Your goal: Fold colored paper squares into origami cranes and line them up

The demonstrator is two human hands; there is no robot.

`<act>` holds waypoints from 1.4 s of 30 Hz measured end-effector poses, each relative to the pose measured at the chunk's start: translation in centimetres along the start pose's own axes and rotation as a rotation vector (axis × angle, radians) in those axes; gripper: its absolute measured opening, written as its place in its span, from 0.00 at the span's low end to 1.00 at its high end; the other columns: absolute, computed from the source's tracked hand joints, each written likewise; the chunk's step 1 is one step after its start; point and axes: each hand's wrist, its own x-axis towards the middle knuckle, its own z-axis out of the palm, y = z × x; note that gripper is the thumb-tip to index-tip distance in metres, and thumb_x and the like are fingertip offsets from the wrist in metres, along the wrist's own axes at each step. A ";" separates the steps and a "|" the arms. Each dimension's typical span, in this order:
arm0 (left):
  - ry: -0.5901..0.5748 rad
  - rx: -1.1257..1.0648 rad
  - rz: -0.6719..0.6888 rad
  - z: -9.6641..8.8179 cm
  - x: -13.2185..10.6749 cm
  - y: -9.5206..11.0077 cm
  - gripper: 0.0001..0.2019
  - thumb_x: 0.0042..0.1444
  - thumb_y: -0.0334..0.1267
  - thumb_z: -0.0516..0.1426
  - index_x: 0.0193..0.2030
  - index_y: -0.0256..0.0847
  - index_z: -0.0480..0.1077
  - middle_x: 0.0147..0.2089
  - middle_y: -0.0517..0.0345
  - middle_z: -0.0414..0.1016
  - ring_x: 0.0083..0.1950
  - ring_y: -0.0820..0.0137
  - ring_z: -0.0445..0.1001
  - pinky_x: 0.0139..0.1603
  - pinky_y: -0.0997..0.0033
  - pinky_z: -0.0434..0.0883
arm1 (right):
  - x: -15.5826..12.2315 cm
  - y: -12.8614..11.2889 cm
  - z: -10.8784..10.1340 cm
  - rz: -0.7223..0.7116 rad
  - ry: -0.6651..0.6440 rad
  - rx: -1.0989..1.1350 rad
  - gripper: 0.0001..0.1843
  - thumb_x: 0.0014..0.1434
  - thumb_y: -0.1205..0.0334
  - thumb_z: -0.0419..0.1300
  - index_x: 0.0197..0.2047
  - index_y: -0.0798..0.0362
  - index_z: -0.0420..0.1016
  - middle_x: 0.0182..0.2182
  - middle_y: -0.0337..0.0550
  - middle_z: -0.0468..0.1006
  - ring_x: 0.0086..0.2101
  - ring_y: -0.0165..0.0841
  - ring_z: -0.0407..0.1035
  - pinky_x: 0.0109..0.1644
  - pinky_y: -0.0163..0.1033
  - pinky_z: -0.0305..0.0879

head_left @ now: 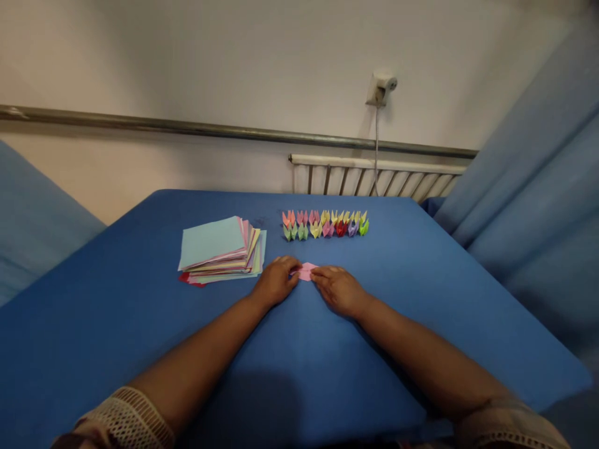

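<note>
A small folded piece of pink paper (306,272) lies on the blue table between my two hands. My left hand (277,280) grips its left end, fingers curled and thumb close to the paper. At the opposite end, my right hand (339,289) has its fingertips closed on the right corner. Both hands cover the ends of the paper, so only its middle shows, with a crease running across it. Just beyond stand two rows of folded paper cranes (328,230) in several colours. Left of my left hand is a stack of coloured paper sheets (213,244), a light blue one on top.
The blue-covered table (397,386) reaches to the wall. A metal rail (201,128) and a white radiator (355,165) run along behind it. A plug with a cord sits in a wall socket (377,89). Blue curtains (538,187) hang at both sides.
</note>
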 end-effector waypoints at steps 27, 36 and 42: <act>-0.148 0.265 0.123 -1.0 -2.4 1.7 0.20 0.57 0.27 0.52 0.56 0.41 0.69 0.58 0.49 0.70 0.56 0.60 0.68 0.56 0.57 0.65 | -0.7 1.1 -0.8 0.147 0.017 -0.051 0.18 0.66 0.66 0.47 0.48 0.57 0.77 0.49 0.51 0.76 0.47 0.38 0.69 0.56 0.42 0.62; -0.154 0.260 0.155 -1.0 -2.2 1.5 0.19 0.57 0.28 0.52 0.55 0.42 0.69 0.56 0.49 0.72 0.52 0.60 0.68 0.53 0.57 0.66 | 0.5 -0.7 -0.4 0.110 0.102 0.006 0.20 0.67 0.62 0.47 0.59 0.56 0.68 0.56 0.52 0.70 0.54 0.40 0.63 0.58 0.46 0.60; -0.162 0.240 0.127 -1.6 -2.6 1.2 0.19 0.57 0.28 0.52 0.55 0.40 0.70 0.56 0.49 0.72 0.54 0.61 0.69 0.55 0.59 0.65 | 0.9 -1.8 0.1 0.079 0.008 0.024 0.19 0.66 0.62 0.49 0.57 0.55 0.69 0.54 0.49 0.72 0.52 0.40 0.65 0.56 0.46 0.61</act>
